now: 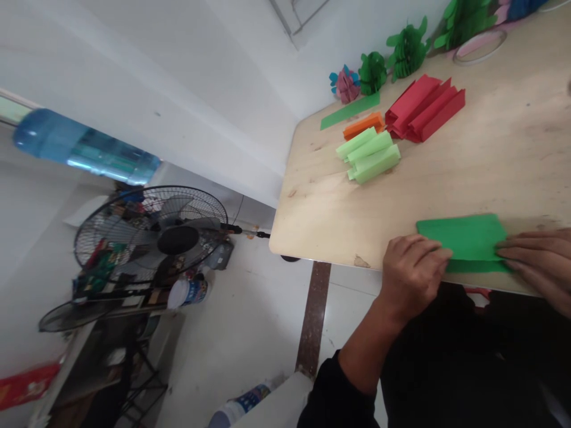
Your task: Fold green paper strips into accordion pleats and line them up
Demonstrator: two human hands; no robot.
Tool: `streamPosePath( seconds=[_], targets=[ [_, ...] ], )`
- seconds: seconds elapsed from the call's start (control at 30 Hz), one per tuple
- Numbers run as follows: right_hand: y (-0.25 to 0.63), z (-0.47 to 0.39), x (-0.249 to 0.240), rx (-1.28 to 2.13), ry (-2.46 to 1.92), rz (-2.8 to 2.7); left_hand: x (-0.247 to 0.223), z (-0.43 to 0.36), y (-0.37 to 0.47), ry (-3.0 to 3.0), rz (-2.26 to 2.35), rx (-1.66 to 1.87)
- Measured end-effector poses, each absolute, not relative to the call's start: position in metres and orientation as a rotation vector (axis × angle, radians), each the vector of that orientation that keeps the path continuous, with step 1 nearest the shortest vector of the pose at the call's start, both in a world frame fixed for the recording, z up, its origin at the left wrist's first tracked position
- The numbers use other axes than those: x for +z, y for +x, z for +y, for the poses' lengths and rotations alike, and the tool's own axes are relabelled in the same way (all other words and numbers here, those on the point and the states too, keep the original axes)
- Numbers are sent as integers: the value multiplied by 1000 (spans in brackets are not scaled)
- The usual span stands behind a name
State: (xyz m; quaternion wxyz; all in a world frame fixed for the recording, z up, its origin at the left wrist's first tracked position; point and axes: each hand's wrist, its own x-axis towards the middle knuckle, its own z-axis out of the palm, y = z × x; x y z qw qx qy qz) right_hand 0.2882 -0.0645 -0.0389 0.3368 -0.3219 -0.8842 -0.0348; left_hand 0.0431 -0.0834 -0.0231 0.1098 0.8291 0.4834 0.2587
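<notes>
A green sheet of paper [468, 236] lies folded at the table's front edge, a darker strip showing below its lower edge. My left hand [413, 270] has its fingers curled in, gripping the paper's left side. At the right side, my right hand [542, 258] touches the paper with its fingertips, fingers stretched out. Farther back are light green folded papers [372, 156], an orange folded paper [363, 125], red folded papers [423, 110] and a flat green strip [350, 111].
Along the wall stand a pink and blue paper figure [347, 85], green paper figures [408, 52] and a tape roll [479, 47]. Left of the table [321, 220], on the floor side, are a black fan [178, 238] and a blue water bottle [84, 145].
</notes>
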Motion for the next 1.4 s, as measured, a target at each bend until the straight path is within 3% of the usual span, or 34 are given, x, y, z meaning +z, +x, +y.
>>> streamPosePath(
  seconds=[0.43, 0.8, 1.4],
  targets=[
    [299, -87, -57, 82, -966, -2323, -26, -101, 43, 2460, 1406, 602],
    [309, -75, -69, -11, -828, -2308, -29, -103, 47, 2247, 1483, 846],
    [301, -86, -77, 79, -1130, -2251, -31, -104, 48, 2210, 1420, 1037]
  ],
)
